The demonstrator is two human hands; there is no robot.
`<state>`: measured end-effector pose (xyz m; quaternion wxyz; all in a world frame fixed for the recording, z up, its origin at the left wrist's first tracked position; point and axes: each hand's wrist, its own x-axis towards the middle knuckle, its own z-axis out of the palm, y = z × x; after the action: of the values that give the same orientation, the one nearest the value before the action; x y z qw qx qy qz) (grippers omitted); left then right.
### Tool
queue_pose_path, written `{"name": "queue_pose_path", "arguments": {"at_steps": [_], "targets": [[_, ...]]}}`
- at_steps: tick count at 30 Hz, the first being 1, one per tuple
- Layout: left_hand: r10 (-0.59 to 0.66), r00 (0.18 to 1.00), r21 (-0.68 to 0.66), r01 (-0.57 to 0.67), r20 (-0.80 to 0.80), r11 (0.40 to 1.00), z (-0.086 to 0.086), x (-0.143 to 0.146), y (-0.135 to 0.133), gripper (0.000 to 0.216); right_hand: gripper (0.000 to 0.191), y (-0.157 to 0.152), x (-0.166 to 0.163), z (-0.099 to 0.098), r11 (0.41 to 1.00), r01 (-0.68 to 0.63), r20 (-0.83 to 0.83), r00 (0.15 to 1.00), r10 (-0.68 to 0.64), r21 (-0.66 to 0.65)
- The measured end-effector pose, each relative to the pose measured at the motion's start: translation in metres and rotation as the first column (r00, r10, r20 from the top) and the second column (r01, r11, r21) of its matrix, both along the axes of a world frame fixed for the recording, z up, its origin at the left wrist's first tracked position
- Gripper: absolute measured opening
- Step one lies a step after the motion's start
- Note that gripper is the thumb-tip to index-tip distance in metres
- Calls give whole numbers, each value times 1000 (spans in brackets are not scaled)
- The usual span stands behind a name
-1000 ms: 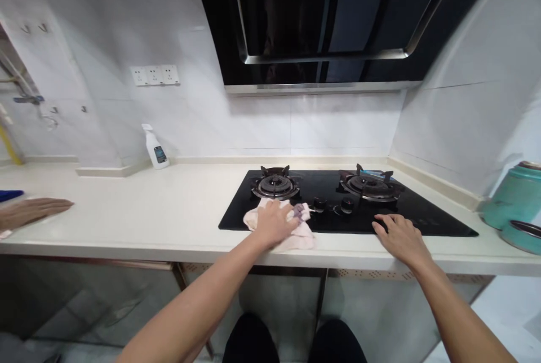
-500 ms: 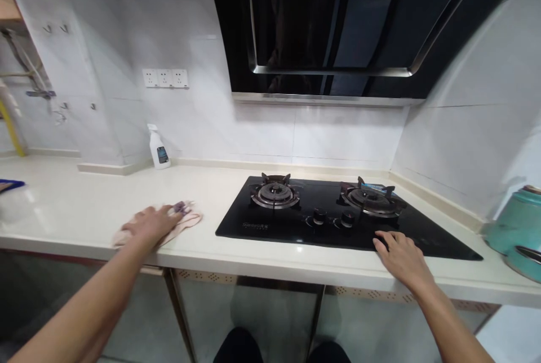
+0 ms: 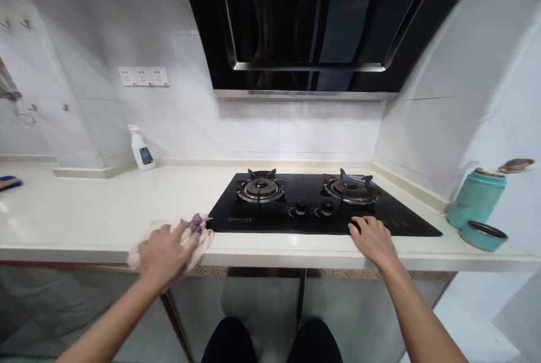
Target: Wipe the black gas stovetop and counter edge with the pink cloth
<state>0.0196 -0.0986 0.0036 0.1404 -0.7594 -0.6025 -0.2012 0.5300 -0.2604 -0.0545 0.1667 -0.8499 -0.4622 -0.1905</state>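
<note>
The left hand (image 3: 164,250) lies palm down on a pale pink cloth (image 3: 198,236) at the front edge of the worktop (image 3: 84,216), just left of the black hob (image 3: 393,222). Its fingers (image 3: 186,232) are spread over the cloth and press it flat rather than gripping it; the cloth bunches under the palm, and a small purple patch shows near the fingertips. The right hand (image 3: 372,239) rests on the front right part of the hob, fingers slightly apart and flat on the glass, holding nothing. Two burners (image 3: 260,188) sit at the back of the hob, with two knobs (image 3: 301,207) between them and the front edge. A spray bottle (image 3: 141,149) stands against the wall, well to the left. A teal tin (image 3: 475,198) and its lid (image 3: 483,235) sit at the far right of the worktop.
</note>
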Motion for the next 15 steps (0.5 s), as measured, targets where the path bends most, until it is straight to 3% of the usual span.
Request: {"name": "queue_pose_path", "arguments": {"at_steps": [2,6,15], "targets": [[8,999,81,-4,-40,997,-8,35,-18,63,41,1,-1,0,1000,2,-5,1000,-2,2],[-101,993,181,112,-69,977,-16,91,-39,53,41,2,-2,0,1000,1,-16,1000,-1,-5],[-445,894,131,449,-59,884,-13,208,-77,50,41,2,-3,4,999,20,-34,999,-21,-28]]}}
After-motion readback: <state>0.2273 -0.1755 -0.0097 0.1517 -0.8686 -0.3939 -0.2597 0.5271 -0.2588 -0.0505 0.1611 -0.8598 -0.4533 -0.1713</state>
